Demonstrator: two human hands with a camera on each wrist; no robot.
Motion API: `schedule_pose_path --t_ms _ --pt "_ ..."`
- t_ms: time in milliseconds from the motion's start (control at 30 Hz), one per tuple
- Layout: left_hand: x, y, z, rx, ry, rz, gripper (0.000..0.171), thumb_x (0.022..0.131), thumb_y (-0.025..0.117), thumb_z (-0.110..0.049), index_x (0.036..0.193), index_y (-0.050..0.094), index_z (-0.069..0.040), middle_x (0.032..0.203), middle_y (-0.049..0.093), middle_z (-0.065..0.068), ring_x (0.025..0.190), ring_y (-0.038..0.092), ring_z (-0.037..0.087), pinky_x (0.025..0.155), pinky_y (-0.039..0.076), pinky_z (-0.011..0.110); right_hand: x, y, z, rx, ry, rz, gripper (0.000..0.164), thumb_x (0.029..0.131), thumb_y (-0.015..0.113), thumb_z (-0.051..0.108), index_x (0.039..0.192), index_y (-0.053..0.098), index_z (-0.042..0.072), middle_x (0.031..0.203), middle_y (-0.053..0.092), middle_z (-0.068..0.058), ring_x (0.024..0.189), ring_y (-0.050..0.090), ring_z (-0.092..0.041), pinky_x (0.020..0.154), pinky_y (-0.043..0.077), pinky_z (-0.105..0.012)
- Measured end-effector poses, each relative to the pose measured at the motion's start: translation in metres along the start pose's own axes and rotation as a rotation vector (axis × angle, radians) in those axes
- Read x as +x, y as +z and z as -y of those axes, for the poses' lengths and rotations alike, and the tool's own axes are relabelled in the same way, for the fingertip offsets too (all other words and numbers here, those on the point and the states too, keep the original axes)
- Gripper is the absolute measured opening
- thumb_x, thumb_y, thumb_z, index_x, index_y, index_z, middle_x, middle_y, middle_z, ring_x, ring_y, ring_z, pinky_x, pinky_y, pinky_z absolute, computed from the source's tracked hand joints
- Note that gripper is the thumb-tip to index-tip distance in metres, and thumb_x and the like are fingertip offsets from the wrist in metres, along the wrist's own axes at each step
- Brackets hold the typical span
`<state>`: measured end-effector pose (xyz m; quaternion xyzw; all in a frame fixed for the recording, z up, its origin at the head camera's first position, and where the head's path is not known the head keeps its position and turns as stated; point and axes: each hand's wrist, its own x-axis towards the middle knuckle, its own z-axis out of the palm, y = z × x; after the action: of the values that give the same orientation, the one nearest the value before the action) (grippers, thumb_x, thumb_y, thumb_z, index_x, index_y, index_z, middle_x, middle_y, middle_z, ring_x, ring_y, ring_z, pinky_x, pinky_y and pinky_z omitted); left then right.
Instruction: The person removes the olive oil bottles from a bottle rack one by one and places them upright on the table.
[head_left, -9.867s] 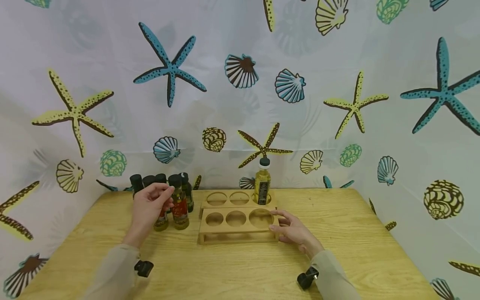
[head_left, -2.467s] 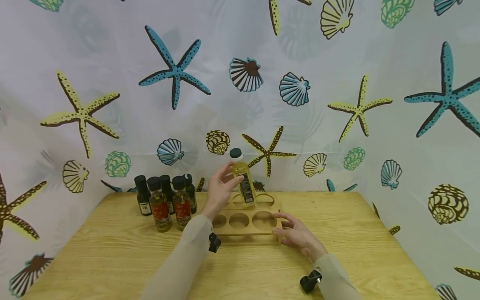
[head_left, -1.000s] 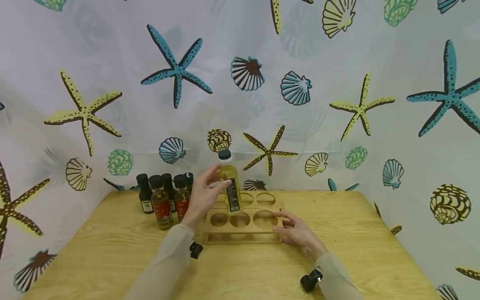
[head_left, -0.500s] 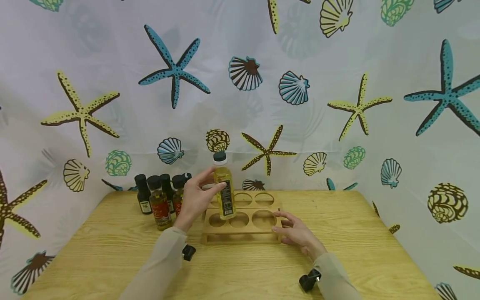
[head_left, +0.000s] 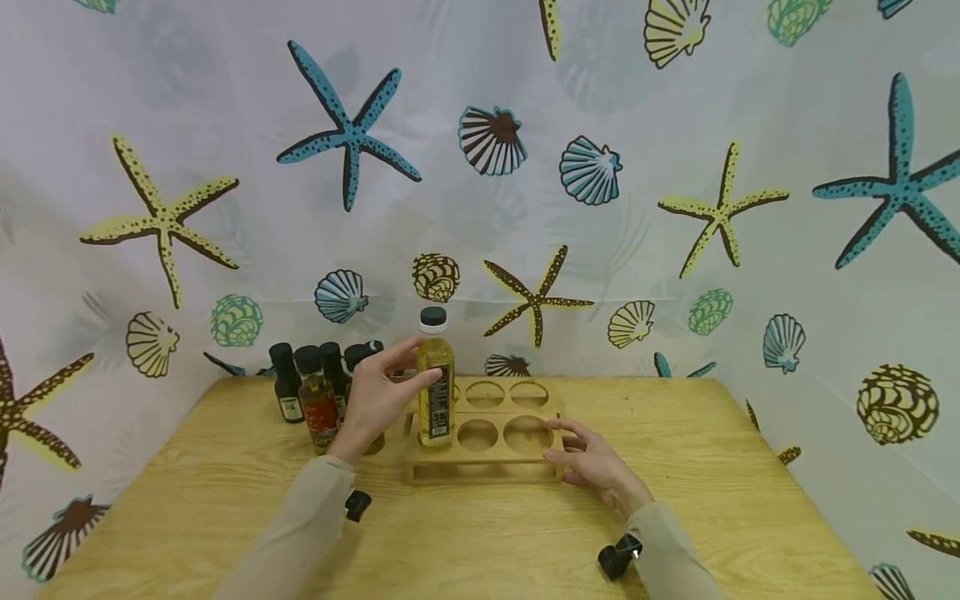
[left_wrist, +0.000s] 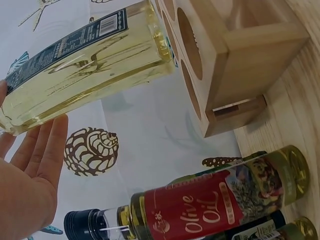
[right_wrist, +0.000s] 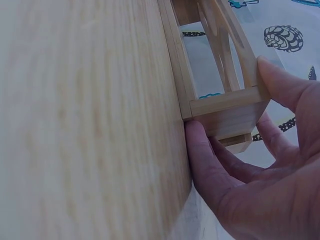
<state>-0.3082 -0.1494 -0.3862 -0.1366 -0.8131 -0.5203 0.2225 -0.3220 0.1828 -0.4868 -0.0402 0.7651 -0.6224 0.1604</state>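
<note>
My left hand (head_left: pixel 377 402) holds an oil bottle (head_left: pixel 436 392) by its upper part, thumb on one side and fingers on the other. The bottle has yellow oil, a dark green cap, a white collar and a dark label. It stands nearly upright over the front-row left hole of a two-tier wooden rack (head_left: pixel 487 454). In the left wrist view the bottle's base (left_wrist: pixel 162 42) is close to the rack's holed top; whether they touch I cannot tell. At the rack's right end my right hand (head_left: pixel 597 463) grips the side, its thumb on the upper edge and fingers lower down.
Left of the rack stand several dark-capped bottles, among them a red-labelled olive oil bottle (left_wrist: pixel 192 210) and a small dark bottle (head_left: pixel 287 385). My left hand partly hides some. The wooden table (head_left: pixel 480 542) meets a patterned curtain (head_left: pixel 510 208) behind.
From the rack's back right hole, my left hand has lifted the oil bottle and carried it left and forward, lowering it over the front left hole. My right hand stays at the rack's end.
</note>
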Motion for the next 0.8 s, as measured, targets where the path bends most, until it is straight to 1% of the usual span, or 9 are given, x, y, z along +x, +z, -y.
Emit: schedule_pose_path --t_ms 200,300,433,500,633,800 --pt "-0.002 -0.009 0.004 0.015 -0.013 0.001 0.061 0.083 0.079 -0.037 0.137 0.059 -0.018 0.137 0.061 0.007 0.118 0.061 0.025 0.092 0.055 0.044 0.002 -0.002 0.0 0.0 0.0 0.001 0.06 0.086 0.076 0.033 0.141 0.053 0.026 0.155 0.032 -0.021 0.141 0.036 -0.04 0.093 0.054 -0.046" --pt "-0.005 -0.013 0.007 0.021 -0.02 0.006 0.06 0.083 0.078 -0.038 0.137 0.059 -0.02 0.136 0.061 0.006 0.118 0.061 0.025 0.092 0.055 0.045 0.002 -0.002 0.0 -0.005 -0.001 0.003 0.061 0.085 0.077 0.034 0.141 0.053 0.027 0.155 0.033 -0.021 0.141 0.035 -0.04 0.093 0.054 -0.047" --pt "-0.009 -0.02 0.013 0.022 -0.04 0.002 0.058 0.084 0.078 -0.038 0.137 0.059 -0.024 0.136 0.061 0.006 0.119 0.06 0.026 0.095 0.052 0.05 0.002 -0.002 0.0 -0.011 -0.004 0.006 0.062 0.085 0.077 0.034 0.141 0.053 0.026 0.155 0.033 -0.022 0.141 0.035 -0.041 0.093 0.054 -0.046" --pt "-0.01 -0.022 0.015 0.025 -0.045 0.006 0.059 0.084 0.078 -0.038 0.138 0.058 -0.024 0.136 0.06 0.007 0.12 0.059 0.027 0.096 0.051 0.052 0.002 -0.001 0.0 -0.008 -0.004 0.005 0.061 0.085 0.077 0.034 0.141 0.053 0.026 0.155 0.032 -0.022 0.141 0.035 -0.041 0.093 0.054 -0.046" --pt "-0.013 -0.027 0.018 0.046 -0.064 0.01 0.06 0.084 0.078 -0.039 0.138 0.058 -0.022 0.134 0.062 0.009 0.118 0.06 0.027 0.093 0.052 0.052 0.001 -0.001 -0.001 -0.003 -0.003 0.008 0.061 0.085 0.077 0.034 0.141 0.053 0.026 0.155 0.032 -0.022 0.141 0.035 -0.041 0.094 0.054 -0.047" --pt "-0.015 -0.035 0.021 0.077 -0.058 0.016 0.061 0.084 0.077 -0.039 0.139 0.058 -0.02 0.128 0.065 0.011 0.113 0.063 0.028 0.089 0.053 0.051 0.001 -0.001 -0.001 0.002 0.0 0.007 0.06 0.086 0.076 0.033 0.141 0.053 0.026 0.155 0.032 -0.022 0.141 0.035 -0.04 0.094 0.053 -0.047"
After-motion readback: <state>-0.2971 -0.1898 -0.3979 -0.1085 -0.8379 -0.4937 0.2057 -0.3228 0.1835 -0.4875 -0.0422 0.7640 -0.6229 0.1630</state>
